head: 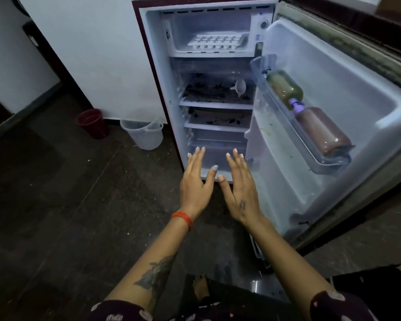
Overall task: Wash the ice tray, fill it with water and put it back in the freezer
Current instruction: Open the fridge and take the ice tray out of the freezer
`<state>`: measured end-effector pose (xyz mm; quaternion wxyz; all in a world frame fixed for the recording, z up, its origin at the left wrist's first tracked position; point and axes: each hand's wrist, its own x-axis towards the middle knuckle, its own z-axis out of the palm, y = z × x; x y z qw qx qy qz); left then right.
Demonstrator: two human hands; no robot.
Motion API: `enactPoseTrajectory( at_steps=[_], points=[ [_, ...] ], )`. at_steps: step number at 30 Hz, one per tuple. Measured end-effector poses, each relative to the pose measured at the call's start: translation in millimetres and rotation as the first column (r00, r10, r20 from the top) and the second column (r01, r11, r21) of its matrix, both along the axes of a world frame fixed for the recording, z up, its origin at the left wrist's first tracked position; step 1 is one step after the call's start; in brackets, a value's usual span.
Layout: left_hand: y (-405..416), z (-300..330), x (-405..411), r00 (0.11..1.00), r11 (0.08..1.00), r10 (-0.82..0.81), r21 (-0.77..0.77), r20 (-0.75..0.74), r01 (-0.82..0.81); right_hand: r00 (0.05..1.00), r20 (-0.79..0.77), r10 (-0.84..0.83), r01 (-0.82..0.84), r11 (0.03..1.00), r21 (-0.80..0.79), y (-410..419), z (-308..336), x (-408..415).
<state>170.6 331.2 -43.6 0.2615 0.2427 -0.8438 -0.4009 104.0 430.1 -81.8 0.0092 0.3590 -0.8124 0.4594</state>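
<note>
**White plastic tray, light and stiff, waiting in the freezer box**

White moulded plastic is what the ice tray (215, 42) appears to be made of, and it is seen lying flat on the floor of the freezer compartment (178, 31), at the top of the open fridge (153, 89). Whether its cells hold ice or water cannot be told. The tray is judged to be light and fairly rigid, though some twist under load is likely; if frost or wet is on it, a slippery feel should be expected. Once filled, it would spill at the slightest tilt, so a level carry would be called for.

A hold on the near long rim, or on both short ends, is judged best, with the cells left untouched.

Both hands are held well below the freezer compartment, in front of the fridge's lowest drawer. The left hand (196, 184) and the right hand (240, 193) are spread flat, fingers wide, with nothing grasped.
</note>
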Motion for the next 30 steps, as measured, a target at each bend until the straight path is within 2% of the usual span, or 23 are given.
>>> enactPoseTrajectory(
  at_steps=[16, 30],
  points=[
    [-144.1, 5.3, -70.7, 0.998, 0.998, -0.031, 0.056, 0.055, 0.028, 0.967, 0.25, -0.056, 0.042, 0.997, 0.061, -137.6, 21.0, -64.9],
    [-227.8, 4.2, -184.9, 0.996, 0.994, 0.01, 0.111, 0.085, -0.019, 0.959, 0.271, -0.082, 0.048, 0.99, 0.129, -223.6, 8.6, -187.6]
  ],
)
